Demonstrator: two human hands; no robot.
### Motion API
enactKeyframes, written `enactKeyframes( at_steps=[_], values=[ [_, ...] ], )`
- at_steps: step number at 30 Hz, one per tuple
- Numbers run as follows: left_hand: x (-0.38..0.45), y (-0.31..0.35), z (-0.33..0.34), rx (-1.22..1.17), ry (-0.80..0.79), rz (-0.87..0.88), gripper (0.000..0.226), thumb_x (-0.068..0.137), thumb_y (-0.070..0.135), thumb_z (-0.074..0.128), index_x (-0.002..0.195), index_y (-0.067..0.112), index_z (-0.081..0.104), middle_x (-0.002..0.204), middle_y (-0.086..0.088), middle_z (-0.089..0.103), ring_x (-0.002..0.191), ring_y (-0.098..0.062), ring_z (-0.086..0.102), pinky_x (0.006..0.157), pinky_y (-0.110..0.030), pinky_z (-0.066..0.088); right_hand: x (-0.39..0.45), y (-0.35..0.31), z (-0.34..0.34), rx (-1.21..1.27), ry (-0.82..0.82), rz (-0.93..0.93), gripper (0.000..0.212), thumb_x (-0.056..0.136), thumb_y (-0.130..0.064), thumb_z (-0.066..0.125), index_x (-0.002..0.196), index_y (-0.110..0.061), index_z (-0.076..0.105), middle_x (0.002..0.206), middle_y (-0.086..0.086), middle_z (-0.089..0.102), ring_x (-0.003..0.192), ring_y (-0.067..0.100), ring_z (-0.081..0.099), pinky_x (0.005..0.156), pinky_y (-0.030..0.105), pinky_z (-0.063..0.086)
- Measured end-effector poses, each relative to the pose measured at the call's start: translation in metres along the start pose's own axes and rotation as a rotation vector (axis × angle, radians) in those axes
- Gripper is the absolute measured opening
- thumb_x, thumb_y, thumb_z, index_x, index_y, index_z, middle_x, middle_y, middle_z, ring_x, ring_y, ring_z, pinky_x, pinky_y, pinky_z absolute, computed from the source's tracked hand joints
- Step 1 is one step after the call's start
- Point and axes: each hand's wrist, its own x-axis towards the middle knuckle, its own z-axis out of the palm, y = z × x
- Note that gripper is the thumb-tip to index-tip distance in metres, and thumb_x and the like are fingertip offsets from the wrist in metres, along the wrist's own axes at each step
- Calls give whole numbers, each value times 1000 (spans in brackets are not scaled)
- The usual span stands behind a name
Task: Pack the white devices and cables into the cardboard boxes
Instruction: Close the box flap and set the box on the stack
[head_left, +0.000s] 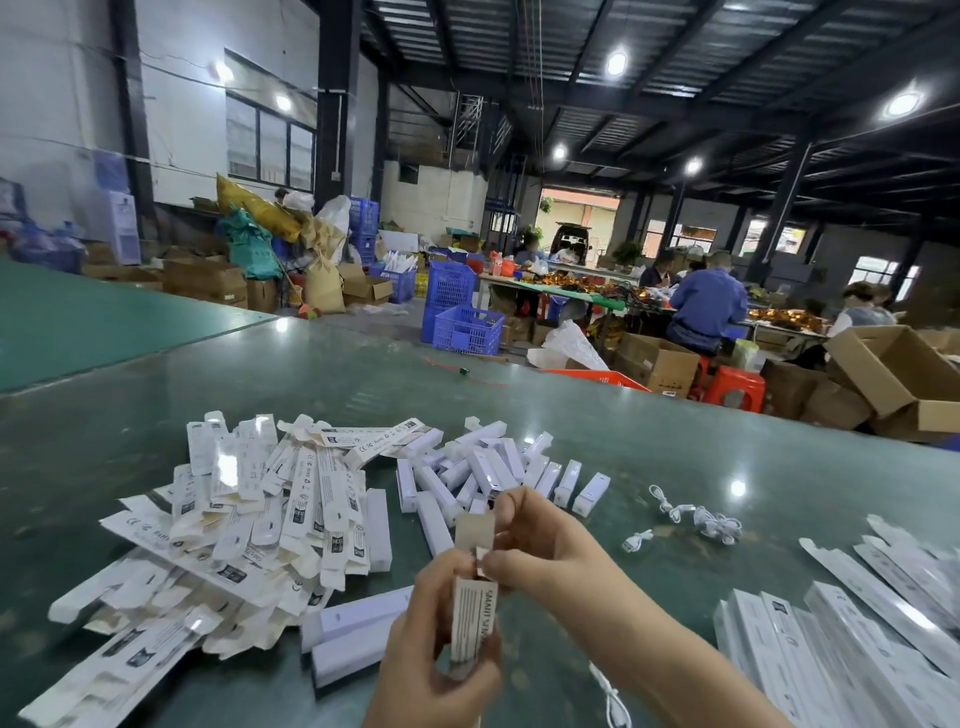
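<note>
Cardboard boxes are lying in a flat, unfilled heap toward the counter's left edge, white devices and cables are waiting mid-counter, while left hand is gripping one box and right-hand fingers are pinching its flap.

box in your hands: white, black print
table: dark green
crates beyond your hands: blue

glossy green table top mirrors the ceiling lamps; slim boxes are matt white printed card (raw brown inside the open flap); the devices look like smooth white plastic.
</note>
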Motion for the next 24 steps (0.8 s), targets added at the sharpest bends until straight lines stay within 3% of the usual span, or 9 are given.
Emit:
enactKeyframes(
  at_steps=[3,5,10,14,17,21,24],
  values=[
    [1,-2,-2,38,-21,26,62,68,18,61,124,39,45,79,-12,67,61,-33,59,59,-27,48,2,0,2,104,2,78,24,65,-3,57,80,-21,50,76,4,52,66,16,53,64,26,42],
    [0,-1,-2,82,-23,68,63,68,19,61,123,44,44,81,-4,69,61,-25,62,59,-24,49,2,0,4,111,-5,89,24,62,-6,58,76,-26,57,76,3,51,67,15,51,64,26,40],
    [-3,2,4,176,3,127,79,67,9,68,123,59,42,105,16,70,82,-7,71,70,-13,53,1,4,5,75,-35,52,28,68,-4,52,75,-28,63,72,-2,55,65,12,52,65,25,41],
    [-1,12,5,155,20,121,76,63,5,64,111,62,48,93,5,71,71,-14,69,66,-20,53,-4,10,5,10,-6,-76,24,76,-5,53,81,-25,66,75,-5,59,69,10,54,64,16,44],
    [-3,17,5,176,-9,82,72,62,13,62,110,65,45,82,-2,69,65,-18,65,65,-32,55,-7,14,-1,19,-31,-119,23,68,-17,56,87,-20,68,83,-2,65,79,14,59,73,22,45],
    [-3,17,5,97,-20,79,66,67,21,65,122,53,47,87,2,70,76,-13,67,72,-29,53,-8,14,-3,-42,-31,-166,26,80,-33,51,93,-19,69,86,2,68,84,17,61,78,26,48],
    [-5,8,6,174,-11,124,77,68,21,65,120,69,36,99,4,71,88,-5,67,78,-30,55,-7,13,1,-135,78,-234,20,83,-37,58,90,-25,72,87,-3,70,83,9,65,75,17,48]
  ],
)
